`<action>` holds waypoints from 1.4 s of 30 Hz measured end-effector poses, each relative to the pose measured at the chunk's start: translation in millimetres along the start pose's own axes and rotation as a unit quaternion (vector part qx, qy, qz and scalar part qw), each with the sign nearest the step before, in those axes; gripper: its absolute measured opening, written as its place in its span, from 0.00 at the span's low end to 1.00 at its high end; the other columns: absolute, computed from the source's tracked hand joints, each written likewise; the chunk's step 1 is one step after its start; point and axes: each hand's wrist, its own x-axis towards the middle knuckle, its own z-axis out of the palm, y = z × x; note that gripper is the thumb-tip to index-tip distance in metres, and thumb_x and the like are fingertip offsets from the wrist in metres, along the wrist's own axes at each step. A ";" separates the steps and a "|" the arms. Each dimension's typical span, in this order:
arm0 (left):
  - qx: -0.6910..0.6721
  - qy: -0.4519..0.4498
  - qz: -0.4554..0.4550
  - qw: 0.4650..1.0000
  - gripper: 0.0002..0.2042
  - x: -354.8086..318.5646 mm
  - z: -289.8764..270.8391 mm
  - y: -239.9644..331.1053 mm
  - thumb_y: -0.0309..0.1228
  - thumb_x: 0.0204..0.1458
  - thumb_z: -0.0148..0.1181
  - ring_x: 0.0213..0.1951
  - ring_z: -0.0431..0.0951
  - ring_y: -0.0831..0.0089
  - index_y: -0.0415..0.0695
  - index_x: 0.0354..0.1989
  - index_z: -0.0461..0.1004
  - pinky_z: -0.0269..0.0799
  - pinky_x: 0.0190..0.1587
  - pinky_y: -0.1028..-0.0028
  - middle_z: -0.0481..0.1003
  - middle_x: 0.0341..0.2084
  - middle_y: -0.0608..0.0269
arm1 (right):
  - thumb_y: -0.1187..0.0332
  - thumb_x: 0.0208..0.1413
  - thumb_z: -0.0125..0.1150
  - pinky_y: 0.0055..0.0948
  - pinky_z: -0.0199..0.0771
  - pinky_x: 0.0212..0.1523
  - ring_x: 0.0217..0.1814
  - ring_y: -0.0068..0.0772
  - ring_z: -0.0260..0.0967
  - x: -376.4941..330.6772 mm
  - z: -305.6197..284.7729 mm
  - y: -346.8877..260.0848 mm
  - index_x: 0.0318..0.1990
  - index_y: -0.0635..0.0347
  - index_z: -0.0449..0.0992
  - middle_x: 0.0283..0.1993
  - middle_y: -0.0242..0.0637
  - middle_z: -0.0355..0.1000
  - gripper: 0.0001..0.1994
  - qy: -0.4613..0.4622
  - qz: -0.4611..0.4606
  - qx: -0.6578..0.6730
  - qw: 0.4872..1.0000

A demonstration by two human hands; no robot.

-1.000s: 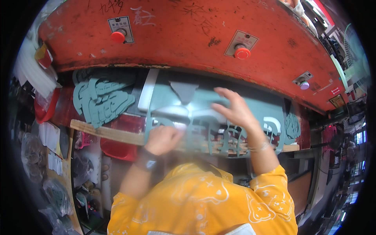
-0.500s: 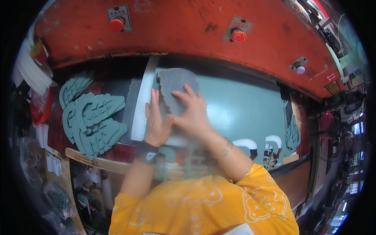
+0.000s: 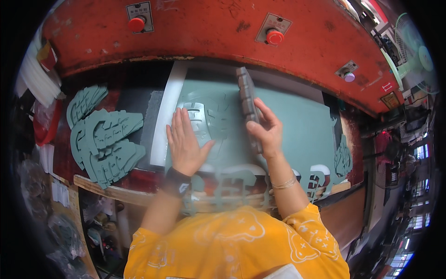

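Note:
My right hand (image 3: 270, 132) grips a grey cutting die (image 3: 248, 100) between thumb and fingers. The die stands tilted up on its side over the green foam sheet (image 3: 297, 125). Flat on the sheet rests my left hand (image 3: 185, 146), fingers stretched out and thumb apart. Just beyond and beside its fingers, a cut sole-shaped outline (image 3: 216, 116) with slots shows in the sheet. Cut-out gaps run along the sheet's near edge, and strips of it hang toward me.
A red press beam (image 3: 200, 32) with push buttons spans the far side. Several cut green pieces (image 3: 109, 139) are piled at the left, and more green pieces (image 3: 344, 158) lie at the right. A wooden rail (image 3: 121, 193) edges the bench in front of me.
The die was lying flat under my right hand, with my left hand at its side. It is now lifted, tipped up and moved right, exposing the cut outline; my left hand lies flat.

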 end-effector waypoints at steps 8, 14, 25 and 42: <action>0.016 -0.098 0.043 0.994 0.29 11.6 -4.4 -2.7 0.39 0.44 0.66 0.65 0.54 0.49 0.47 0.57 0.67 0.39 0.66 0.46 0.61 0.59 0.47 | 0.60 0.32 0.70 0.53 0.58 0.57 0.58 0.63 0.55 -7.6 0.8 16.8 0.47 0.45 0.78 0.62 0.46 0.62 0.26 0.016 -0.093 -0.556 0.826; 0.002 -0.097 0.055 0.994 0.25 36.7 2.9 -9.4 0.36 0.45 0.65 0.63 0.57 0.50 0.44 0.53 0.71 0.45 0.65 0.50 0.64 0.57 0.48 | 0.59 0.36 0.69 0.52 0.54 0.62 0.62 0.62 0.52 19.3 -1.2 20.3 0.51 0.44 0.74 0.63 0.43 0.60 0.28 -0.033 -0.024 -0.541 0.840; -0.380 -0.302 0.027 0.874 0.09 20.4 2.1 39.1 0.26 0.48 0.62 0.35 0.76 0.69 0.39 0.39 0.76 0.72 0.37 0.74 0.76 0.31 0.59 | 0.56 0.60 0.51 0.46 0.42 0.69 0.72 0.53 0.43 164.0 -214.5 -49.8 0.65 0.68 0.53 0.67 0.56 0.50 0.32 0.460 -0.278 -0.454 0.711; -0.123 -0.156 0.138 0.970 0.07 80.5 66.0 32.7 0.31 0.46 0.62 0.30 0.73 0.56 0.43 0.24 0.73 0.69 0.32 0.62 0.73 0.22 0.57 | 0.64 0.53 0.60 0.47 0.48 0.64 0.47 0.44 0.68 25.7 -117.5 3.5 0.46 0.57 0.74 0.40 0.43 0.71 0.14 -0.166 -0.048 -0.631 0.756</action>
